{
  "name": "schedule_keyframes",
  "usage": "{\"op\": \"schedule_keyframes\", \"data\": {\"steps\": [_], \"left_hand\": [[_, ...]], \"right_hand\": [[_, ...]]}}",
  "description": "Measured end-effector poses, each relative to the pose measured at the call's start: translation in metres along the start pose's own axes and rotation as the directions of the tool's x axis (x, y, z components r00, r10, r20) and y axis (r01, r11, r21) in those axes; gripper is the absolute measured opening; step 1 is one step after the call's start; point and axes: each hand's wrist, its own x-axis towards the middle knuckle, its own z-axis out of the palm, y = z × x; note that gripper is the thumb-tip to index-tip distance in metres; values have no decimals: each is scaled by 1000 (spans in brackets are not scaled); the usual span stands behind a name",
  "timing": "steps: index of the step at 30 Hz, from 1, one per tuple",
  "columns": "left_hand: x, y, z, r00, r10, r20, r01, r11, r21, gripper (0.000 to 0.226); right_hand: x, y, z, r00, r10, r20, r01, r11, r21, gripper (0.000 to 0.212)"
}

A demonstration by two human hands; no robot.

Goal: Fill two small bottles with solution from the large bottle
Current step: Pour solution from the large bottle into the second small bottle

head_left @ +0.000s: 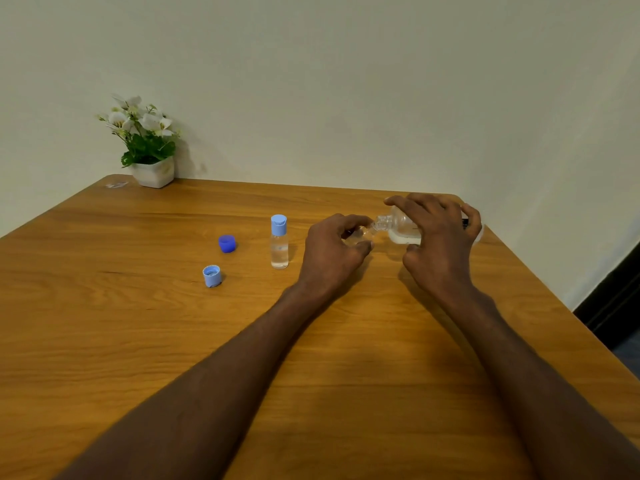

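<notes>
Right now the right hand [441,237] is gripping the large bottle [403,230] tipped near-horizontal, neck pointing left into the open small bottle [360,235] that the left hand [332,252] is holding just beside it above the table [138,323].

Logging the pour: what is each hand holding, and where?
Left hand grips the small bottle round its body; right hand holds the tilted large bottle over its body.

Warm orange-brown wood-grain surface [138,323], dark blue round cap [227,243], light blue ribbed cap [212,276], clear small bottle with light blue lid [279,242], white flowers in white pot [147,143].
</notes>
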Motion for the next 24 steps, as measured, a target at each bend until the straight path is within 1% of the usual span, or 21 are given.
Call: {"op": "schedule_keyframes", "data": {"steps": [24], "left_hand": [[0,2,0,1000,-15,4,15,1000,6,41]], "right_hand": [[0,0,-1,1000,-3,-1,3,1000,5,93]]}}
